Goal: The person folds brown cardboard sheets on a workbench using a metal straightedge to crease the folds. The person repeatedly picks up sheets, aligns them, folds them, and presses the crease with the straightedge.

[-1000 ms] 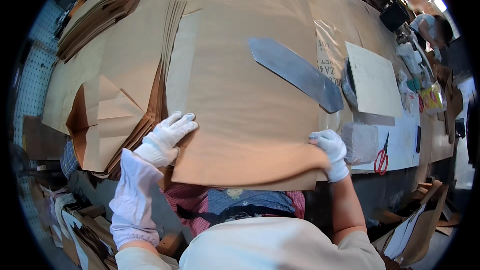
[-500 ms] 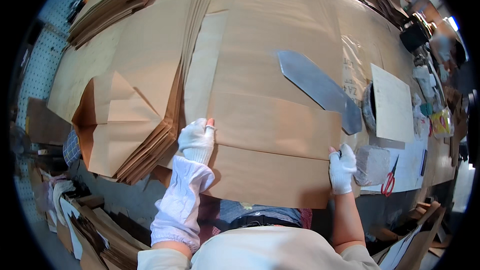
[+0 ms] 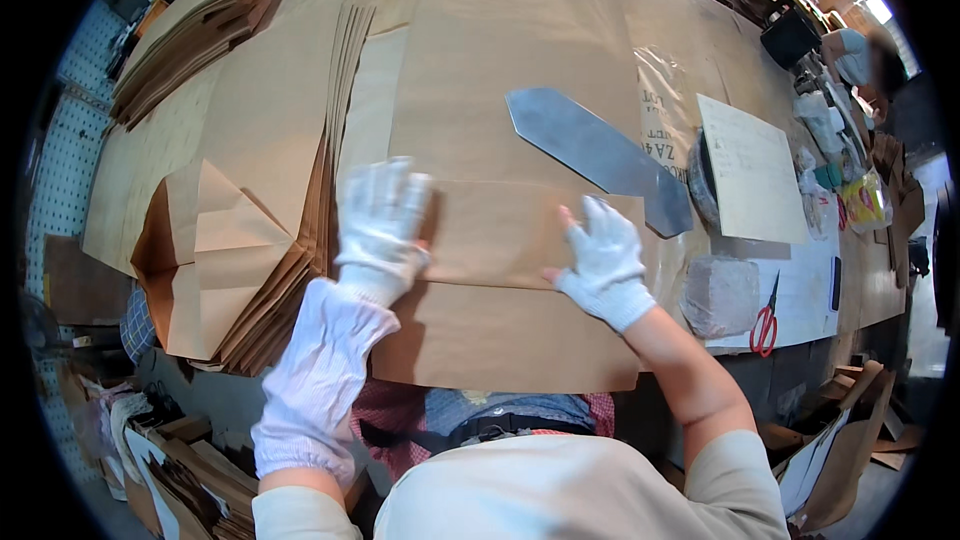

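A large brown kraft paper sheet [image 3: 510,340] lies before me, with a folded band [image 3: 490,230] across it. My left hand [image 3: 383,225], in a white fingerless glove and a pale sleeve cover, is at the band's left end, slightly blurred, with its fingers stretched out. Over the band's right part is my right hand [image 3: 605,260], gloved the same way, fingers apart and thumb near the fold line. Neither hand holds anything. Beyond the right hand, a flat grey metal plate with pointed ends [image 3: 600,155] rests slantwise on the paper.
Folded paper bags [image 3: 240,270] stand piled on the left, with another paper stack [image 3: 200,30] behind. To the right are a wrapped block [image 3: 720,295], red-handled scissors [image 3: 765,325] and a pale board [image 3: 750,170]. Another person [image 3: 860,60] is at the far right.
Both hands have left the paper's side edges and opened. The left has moved up; the right has moved inward and up onto the folded band. The view has shifted somewhat.
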Demonstrator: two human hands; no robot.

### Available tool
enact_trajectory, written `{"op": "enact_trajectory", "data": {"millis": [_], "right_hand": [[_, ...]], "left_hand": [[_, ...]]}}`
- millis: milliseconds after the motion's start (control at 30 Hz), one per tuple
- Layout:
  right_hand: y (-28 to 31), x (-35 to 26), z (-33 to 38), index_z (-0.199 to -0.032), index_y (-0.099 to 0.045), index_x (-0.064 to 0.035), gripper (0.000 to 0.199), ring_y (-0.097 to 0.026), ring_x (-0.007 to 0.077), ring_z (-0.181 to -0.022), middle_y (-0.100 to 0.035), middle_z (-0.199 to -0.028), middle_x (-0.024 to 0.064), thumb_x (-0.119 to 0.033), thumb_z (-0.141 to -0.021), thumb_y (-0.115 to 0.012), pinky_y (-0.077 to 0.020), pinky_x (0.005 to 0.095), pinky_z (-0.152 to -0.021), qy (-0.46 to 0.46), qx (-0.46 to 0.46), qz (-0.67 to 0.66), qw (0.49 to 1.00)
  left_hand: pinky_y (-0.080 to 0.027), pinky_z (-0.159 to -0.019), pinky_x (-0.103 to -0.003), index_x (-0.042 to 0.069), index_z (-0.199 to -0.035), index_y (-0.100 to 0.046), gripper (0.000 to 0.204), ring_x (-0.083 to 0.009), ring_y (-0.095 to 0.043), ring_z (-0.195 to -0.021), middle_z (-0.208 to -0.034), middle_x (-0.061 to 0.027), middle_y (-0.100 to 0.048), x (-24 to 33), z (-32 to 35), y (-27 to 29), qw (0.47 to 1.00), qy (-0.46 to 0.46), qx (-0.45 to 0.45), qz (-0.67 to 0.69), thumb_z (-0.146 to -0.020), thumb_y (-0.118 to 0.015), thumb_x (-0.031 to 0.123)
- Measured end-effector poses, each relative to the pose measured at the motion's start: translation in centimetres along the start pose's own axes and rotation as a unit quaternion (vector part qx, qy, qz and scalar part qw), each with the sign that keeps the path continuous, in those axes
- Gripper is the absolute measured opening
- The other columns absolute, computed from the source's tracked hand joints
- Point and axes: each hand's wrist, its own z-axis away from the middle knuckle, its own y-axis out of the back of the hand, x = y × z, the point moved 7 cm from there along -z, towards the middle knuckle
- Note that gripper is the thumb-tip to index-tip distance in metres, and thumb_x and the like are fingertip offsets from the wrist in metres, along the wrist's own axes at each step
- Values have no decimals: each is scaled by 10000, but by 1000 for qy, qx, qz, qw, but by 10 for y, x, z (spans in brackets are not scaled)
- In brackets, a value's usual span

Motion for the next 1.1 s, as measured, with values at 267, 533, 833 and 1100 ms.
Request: {"op": "enact_trajectory", "data": {"millis": [267,533,833,1100], "right_hand": [[-26,-15,-9,-1466,-511,-22,872,-278,468,-1501,-366,-1585,260,-381,-732,-817,-186,556,-1254,71,75,-39,994],[-9,70,44,-1445,-525,2,800,-313,466,-1491,-395,-1582,246,-247,-741,-812,-222,565,-1241,18,136,-165,977],[27,19,79,-1209,-655,24,591,-462,485,-1382,-547,-1455,235,-139,-660,-798,-313,590,-1188,68,197,-127,970],[81,-81,42,-1297,-628,12,773,-423,449,-1418,-486,-1498,253,-293,-626,-860,-296,605,-1187,142,204,-95,964]], "left_hand": [[-345,-1167,-580,14,-1405,-519,914,-468,-447,-1371,-1461,-247,-483,51,-3,-14,950,-59,-101,290,-690,-805,506],[-316,-1181,-570,5,-1472,-459,924,-493,-374,-1427,-1536,-274,-410,-3,38,-21,973,63,-122,187,-770,-783,511],[-538,-907,-462,49,-1208,-664,506,-396,-659,-1065,-1168,-182,-689,8,-70,34,923,94,-227,296,-806,-775,336],[-487,-1043,-499,0,-1237,-644,616,-440,-597,-1220,-1246,-204,-673,27,-40,100,961,-9,-82,264,-802,-784,413]]}}
